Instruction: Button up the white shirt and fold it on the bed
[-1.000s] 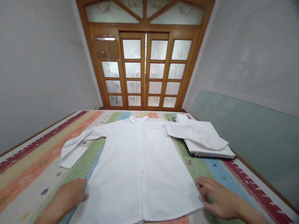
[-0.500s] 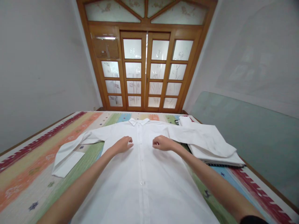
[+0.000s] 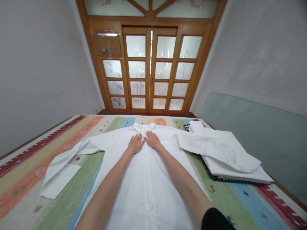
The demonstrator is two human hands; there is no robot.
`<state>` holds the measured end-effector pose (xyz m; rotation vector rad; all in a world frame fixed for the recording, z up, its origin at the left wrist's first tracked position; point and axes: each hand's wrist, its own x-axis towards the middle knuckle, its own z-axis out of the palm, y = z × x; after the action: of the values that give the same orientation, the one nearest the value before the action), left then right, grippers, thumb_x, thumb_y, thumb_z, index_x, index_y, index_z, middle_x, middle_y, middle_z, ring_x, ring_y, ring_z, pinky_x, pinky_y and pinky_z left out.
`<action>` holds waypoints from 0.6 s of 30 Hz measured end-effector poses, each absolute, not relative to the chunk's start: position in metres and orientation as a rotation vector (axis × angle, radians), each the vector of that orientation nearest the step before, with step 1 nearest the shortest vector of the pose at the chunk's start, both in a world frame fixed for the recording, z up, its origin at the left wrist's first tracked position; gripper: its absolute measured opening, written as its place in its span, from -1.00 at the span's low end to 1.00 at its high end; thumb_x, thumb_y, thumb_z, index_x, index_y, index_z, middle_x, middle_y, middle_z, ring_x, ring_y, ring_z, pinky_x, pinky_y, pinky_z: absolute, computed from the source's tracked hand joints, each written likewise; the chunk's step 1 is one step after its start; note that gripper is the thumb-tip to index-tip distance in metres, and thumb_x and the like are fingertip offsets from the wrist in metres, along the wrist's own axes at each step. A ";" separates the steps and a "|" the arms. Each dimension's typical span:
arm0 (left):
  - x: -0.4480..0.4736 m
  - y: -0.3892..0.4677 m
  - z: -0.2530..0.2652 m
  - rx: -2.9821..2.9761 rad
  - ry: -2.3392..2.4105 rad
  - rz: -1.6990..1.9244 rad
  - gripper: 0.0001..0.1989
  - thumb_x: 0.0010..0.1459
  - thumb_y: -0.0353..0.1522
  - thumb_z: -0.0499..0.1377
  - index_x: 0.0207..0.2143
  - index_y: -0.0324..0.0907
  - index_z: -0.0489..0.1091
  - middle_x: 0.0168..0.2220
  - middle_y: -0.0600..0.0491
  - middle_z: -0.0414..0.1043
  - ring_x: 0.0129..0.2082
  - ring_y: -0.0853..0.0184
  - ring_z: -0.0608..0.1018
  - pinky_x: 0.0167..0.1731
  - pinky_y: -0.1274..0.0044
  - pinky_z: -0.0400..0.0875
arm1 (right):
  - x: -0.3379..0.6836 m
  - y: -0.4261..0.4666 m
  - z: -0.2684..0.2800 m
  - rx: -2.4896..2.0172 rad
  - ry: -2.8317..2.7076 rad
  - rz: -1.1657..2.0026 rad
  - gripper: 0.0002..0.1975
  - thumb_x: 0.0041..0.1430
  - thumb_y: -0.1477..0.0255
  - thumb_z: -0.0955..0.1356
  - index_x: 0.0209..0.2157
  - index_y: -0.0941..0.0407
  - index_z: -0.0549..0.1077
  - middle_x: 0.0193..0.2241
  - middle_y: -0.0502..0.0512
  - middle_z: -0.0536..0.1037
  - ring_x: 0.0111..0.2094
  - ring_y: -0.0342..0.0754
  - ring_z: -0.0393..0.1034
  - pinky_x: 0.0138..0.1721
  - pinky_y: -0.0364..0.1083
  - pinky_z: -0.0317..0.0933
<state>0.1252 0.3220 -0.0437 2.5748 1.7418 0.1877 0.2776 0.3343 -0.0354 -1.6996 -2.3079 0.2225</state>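
Observation:
A white button-up shirt [image 3: 134, 185] lies spread front side up, its collar [image 3: 144, 126] at the far end. My left hand [image 3: 136, 143] rests flat on the upper chest, left of the button placket, fingers spread. Close beside it, my right hand [image 3: 152, 139] lies flat just below the collar with its fingers apart. Neither hand grips anything. The shirt's left-side sleeve [image 3: 69, 159] stretches out bent over the striped cloth. On the other side, the right-side sleeve [image 3: 211, 147] lies across a folded stack.
Under the shirt is a striped multicoloured cloth [image 3: 21, 191] on a table or bed. A stack of folded white and black garments [image 3: 242, 174] sits at the right. A pale green panel [image 3: 251, 127] leans on the right wall. Wooden glass-paned doors [image 3: 150, 70] stand behind.
Both hands have moved inward and toward the collar. Their curled fingers have straightened and now lie flat on the shirt. The camera view has shifted slightly.

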 end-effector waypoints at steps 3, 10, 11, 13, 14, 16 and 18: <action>0.125 0.320 -0.043 2.577 1.758 0.173 -0.41 0.32 -0.19 -0.27 0.30 -0.28 0.02 0.33 -0.15 -0.01 0.34 0.14 0.03 0.26 0.22 -0.06 | 0.280 0.330 -0.041 -1.745 -2.300 0.233 -0.43 0.35 0.20 0.10 0.27 0.22 0.11 0.32 0.24 0.02 0.34 0.08 -0.17 0.28 0.06 -0.28; 0.127 0.304 -0.041 2.567 1.779 0.169 -0.41 0.33 -0.19 -0.26 0.30 -0.29 0.02 0.34 -0.11 -0.05 0.34 0.14 0.01 0.28 0.22 -0.12 | 0.280 0.310 -0.041 -1.836 -2.185 0.228 -0.41 0.35 0.17 0.08 0.28 0.19 0.09 0.33 0.23 0.00 0.34 0.11 -0.19 0.27 0.10 -0.32; 0.127 0.301 -0.042 2.564 1.784 0.185 -0.42 0.33 -0.19 -0.25 0.30 -0.27 0.03 0.34 -0.10 -0.04 0.34 0.14 0.02 0.28 0.22 -0.12 | 0.280 0.307 -0.041 -1.849 -2.174 0.229 -0.41 0.35 0.17 0.08 0.28 0.18 0.09 0.33 0.23 0.00 0.34 0.12 -0.20 0.27 0.11 -0.31; 0.126 0.295 -0.043 2.554 1.800 0.229 -0.44 0.33 -0.20 -0.24 0.29 -0.22 0.05 0.33 -0.08 0.00 0.34 0.15 0.04 0.27 0.21 -0.11 | 0.281 0.303 -0.042 -1.874 -2.160 0.231 -0.42 0.35 0.18 0.06 0.29 0.17 0.08 0.34 0.23 -0.02 0.34 0.11 -0.21 0.27 0.11 -0.32; 0.126 0.292 -0.044 2.547 1.808 0.253 -0.45 0.33 -0.21 -0.24 0.29 -0.21 0.06 0.33 -0.08 0.02 0.33 0.16 0.05 0.27 0.21 -0.10 | 0.281 0.301 -0.042 -1.885 -2.157 0.232 -0.42 0.35 0.17 0.06 0.29 0.17 0.07 0.34 0.23 -0.02 0.34 0.11 -0.21 0.27 0.11 -0.32; 0.126 0.287 -0.045 2.538 1.815 0.287 -0.46 0.33 -0.21 -0.23 0.28 -0.20 0.08 0.32 -0.08 0.05 0.33 0.16 0.05 0.27 0.21 -0.09 | 0.282 0.296 -0.041 -1.911 -2.148 0.233 -0.41 0.35 0.16 0.04 0.29 0.16 0.07 0.34 0.23 -0.03 0.34 0.11 -0.22 0.27 0.11 -0.33; 0.125 0.283 -0.045 2.536 1.809 0.295 -0.46 0.33 -0.21 -0.22 0.27 -0.20 0.09 0.32 -0.09 0.06 0.33 0.16 0.05 0.27 0.22 -0.09 | 0.283 0.292 -0.041 -1.940 -2.136 0.234 -0.41 0.35 0.15 0.03 0.29 0.15 0.07 0.34 0.22 -0.03 0.34 0.11 -0.22 0.27 0.12 -0.34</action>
<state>0.1253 0.2832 -0.0455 2.5364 1.8095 0.2947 0.2831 0.2919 -0.0407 -1.9395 -2.1356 0.2336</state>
